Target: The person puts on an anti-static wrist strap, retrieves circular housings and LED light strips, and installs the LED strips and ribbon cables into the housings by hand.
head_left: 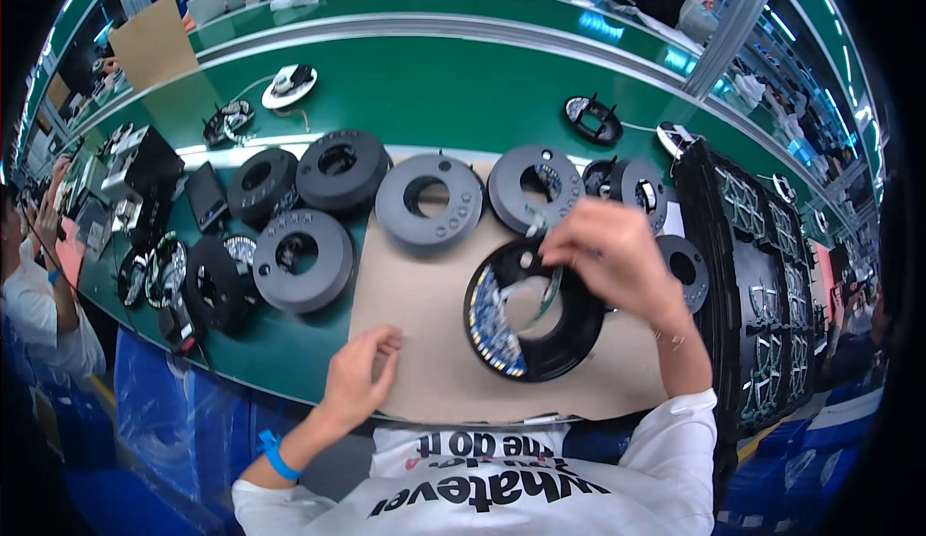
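Note:
On a sheet of brown cardboard point(424, 295) lies a black ring-shaped housing point(569, 329), its inside facing up. A curved blue circuit board point(492, 329) with pale parts along its edge sits in the housing's left side. My right hand point(612, 256) is closed in a pinch over the housing's upper part. From its fingertips a thin curved green circuit board point(552, 290) hangs over the central hole, with a whitish connector or wire end near it. Left of the housing, my left hand point(362, 377) hovers at the cardboard, fingers loosely bent and thumb apart, holding nothing.
Several grey ring housings point(429, 203) stand behind and to the left. A black tray point(743, 275) with several green boards is at the right. Wired white and black parts point(289, 85) lie farther back on the green table point(415, 92). Other people work at both sides and beyond.

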{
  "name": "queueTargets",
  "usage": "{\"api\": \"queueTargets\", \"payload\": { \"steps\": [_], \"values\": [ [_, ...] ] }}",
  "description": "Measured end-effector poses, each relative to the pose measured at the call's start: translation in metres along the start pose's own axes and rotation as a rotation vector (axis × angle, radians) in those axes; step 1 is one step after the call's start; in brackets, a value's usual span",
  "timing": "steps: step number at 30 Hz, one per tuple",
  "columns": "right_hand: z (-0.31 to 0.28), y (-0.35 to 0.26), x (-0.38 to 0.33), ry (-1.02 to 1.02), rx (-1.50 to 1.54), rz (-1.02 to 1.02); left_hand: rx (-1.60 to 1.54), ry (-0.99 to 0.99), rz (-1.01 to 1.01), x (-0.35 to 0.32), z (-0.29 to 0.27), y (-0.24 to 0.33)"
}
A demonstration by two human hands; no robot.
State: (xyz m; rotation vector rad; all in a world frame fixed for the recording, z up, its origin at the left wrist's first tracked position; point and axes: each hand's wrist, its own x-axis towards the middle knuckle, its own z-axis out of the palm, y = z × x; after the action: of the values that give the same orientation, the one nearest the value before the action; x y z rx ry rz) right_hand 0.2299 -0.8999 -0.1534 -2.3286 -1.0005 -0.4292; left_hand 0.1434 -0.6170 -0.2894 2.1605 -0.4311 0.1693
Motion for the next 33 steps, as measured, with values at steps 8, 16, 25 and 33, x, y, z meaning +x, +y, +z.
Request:
{"api": "queueTargets", "payload": {
  "steps": [8, 16, 25, 33],
  "values": [
    [-0.008, 0.114, 0.120, 0.282, -0.258, 0.137, -0.023, -0.012, 0.069, 0.004, 0.002, 0.001],
    [0.082, 0.214, 0.129, 0.151, -0.287, 0.548, -0.021, -0.047, 0.066, 0.005, 0.000, 0.006],
    [0.050, 0.253, 0.102, 0.204, -0.404, 0.667, -0.044, -0.017, -0.004, 0.007, 0.000, 0.003],
    [0.053, 0.238, 0.072, -0.125, -0.630, 0.598, -0.018, -0.020, 0.033, 0.007, 0.002, 0.005]
  ]
}}
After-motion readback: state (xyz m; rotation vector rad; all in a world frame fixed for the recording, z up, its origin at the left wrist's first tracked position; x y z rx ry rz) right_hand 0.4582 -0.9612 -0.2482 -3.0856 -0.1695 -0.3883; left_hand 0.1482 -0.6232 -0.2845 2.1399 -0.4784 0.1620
